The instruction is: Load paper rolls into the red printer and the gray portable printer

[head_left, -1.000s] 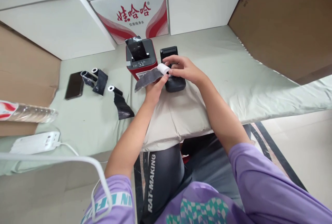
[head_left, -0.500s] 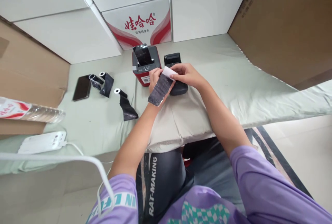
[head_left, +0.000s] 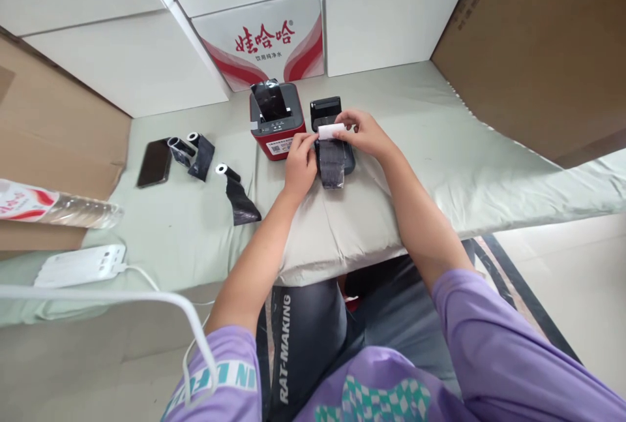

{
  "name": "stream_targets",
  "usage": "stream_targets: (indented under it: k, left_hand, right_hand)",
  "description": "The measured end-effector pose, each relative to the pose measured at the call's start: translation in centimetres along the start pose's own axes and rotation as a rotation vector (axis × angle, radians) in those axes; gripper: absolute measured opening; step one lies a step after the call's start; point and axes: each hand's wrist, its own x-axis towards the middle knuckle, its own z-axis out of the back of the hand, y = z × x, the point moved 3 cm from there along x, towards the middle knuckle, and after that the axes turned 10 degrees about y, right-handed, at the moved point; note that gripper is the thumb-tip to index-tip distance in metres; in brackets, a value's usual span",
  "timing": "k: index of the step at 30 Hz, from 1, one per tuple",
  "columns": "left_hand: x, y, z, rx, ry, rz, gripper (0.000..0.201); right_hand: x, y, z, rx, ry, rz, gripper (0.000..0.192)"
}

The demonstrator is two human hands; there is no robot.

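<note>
Nearest, at the left edge, a white power strip (head_left: 78, 265) lies on the pale green table (head_left: 440, 148), its cable trailing toward the viewer. Past it, a plastic-wrapped bottle pack (head_left: 53, 208) juts in from the left.

In the middle, a cream cushion (head_left: 337, 226) rests on the table's near edge, and both forearms reach across it. The left hand (head_left: 299, 166) pinches the left end of a small white paper roll (head_left: 331, 130), its grip clenched on that end; the right hand (head_left: 364, 135) grasps the roll's right end. A dark strip (head_left: 332, 164) hangs from the roll, draped over the black printer (head_left: 327, 111) that sits at the cushion's far end.

To the left, a loose roll with a dark tail (head_left: 237, 194) lies on the table, and farther left two more rolls (head_left: 193, 148) lie just beside a dark phone (head_left: 154, 162).

Just left of the black printer stands a red printer (head_left: 278, 125), lid up. Behind both, a white carton with red lettering (head_left: 267, 40) stands against white boxes.
</note>
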Motion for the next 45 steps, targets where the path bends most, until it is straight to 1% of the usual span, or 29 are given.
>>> stream_targets:
  k: [4, 10, 13, 16, 19, 21, 23, 24, 26, 27, 29, 31, 33, 35, 36, 38, 40, 42, 45]
  left_hand:
    - [-0.2, 0.1, -0.1, 0.067, 0.034, 0.019, 0.037]
    - [-0.4, 0.2, -0.3, 0.077, 0.022, 0.051, 0.037]
    - [-0.4, 0.1, -0.5, 0.117, 0.028, 0.056, 0.040]
    - [-0.5, 0.2, -0.6, 0.130, 0.039, 0.063, 0.047]
    - [-0.6, 0.5, -0.7, 0.134, 0.052, 0.083, 0.047]
    - [-0.7, 0.6, -0.7, 0.140, 0.048, 0.095, 0.044]
    - [-0.7, 0.4, -0.7, 0.150, 0.053, 0.103, 0.043]
    - [-0.7, 0.3, -0.7, 0.152, 0.057, 0.106, 0.044]
    - [-0.7, 0.0, -0.6, 0.133, 0.047, 0.108, 0.044]
    - [-0.6, -0.1, -0.5, 0.109, 0.028, 0.105, 0.042]
    - [-0.6, -0.2, -0.2, 0.040, -0.035, 0.093, 0.035]
    - [-0.5, -0.2, 0.1, -0.028, -0.092, 0.079, 0.035]
    - [-0.5, 0.0, 0.2, -0.069, -0.114, 0.083, 0.043]
    - [-0.6, 0.1, 0.1, -0.057, -0.084, 0.120, 0.051]
    - [-0.6, 0.2, 0.0, -0.034, -0.058, 0.149, 0.054]
    - [-0.6, 0.4, -0.3, 0.011, -0.008, 0.208, 0.055]
    - [-0.6, 0.6, -0.5, 0.014, 0.012, 0.247, 0.055]
    - [-0.4, 1.1, -0.7, -0.035, -0.003, 0.267, 0.053]
    - [0.0, 2.1, -0.9, -0.164, -0.039, 0.324, 0.049]
  right_hand:
    - [0.0, -0.4, 0.1, -0.129, 0.015, 0.032, 0.026]
    - [0.2, -1.1, -0.4, -0.205, 0.030, 0.038, 0.024]
    - [0.2, -1.3, -0.8, -0.235, 0.020, 0.033, 0.023]
    - [0.4, -1.5, -1.1, -0.284, 0.008, 0.016, 0.017]
    - [0.7, -2.0, -1.0, -0.281, -0.047, -0.030, 0.012]
    - [1.1, -2.5, -0.8, -0.215, -0.145, -0.061, 0.018]
    - [1.4, -3.1, -0.8, -0.082, -0.238, -0.088, 0.033]
    - [1.6, -3.4, -0.8, 0.003, -0.252, -0.101, 0.042]
    - [1.8, -3.8, -1.1, 0.180, -0.223, -0.123, 0.061]
    - [1.9, -3.9, -1.2, 0.261, -0.199, -0.133, 0.068]
    - [1.8, -3.8, -1.2, 0.387, -0.177, -0.147, 0.072]
    - [1.5, -3.4, -0.9, 0.463, -0.176, -0.152, 0.065]
    - [1.0, -2.8, -0.5, 0.484, -0.151, -0.160, 0.051]
    - [0.6, -2.3, -0.3, 0.467, -0.089, -0.178, 0.038]
    - [0.5, -2.1, -0.2, 0.452, -0.045, -0.190, 0.036]
    - [0.2, -1.9, -0.2, 0.428, 0.046, -0.217, 0.041]
    - [0.1, -2.0, -0.3, 0.424, 0.115, -0.230, 0.047]
    - [0.1, -2.3, -0.4, 0.423, 0.150, -0.215, 0.048]
    - [0.3, -2.6, -0.5, 0.395, 0.175, -0.162, 0.047]
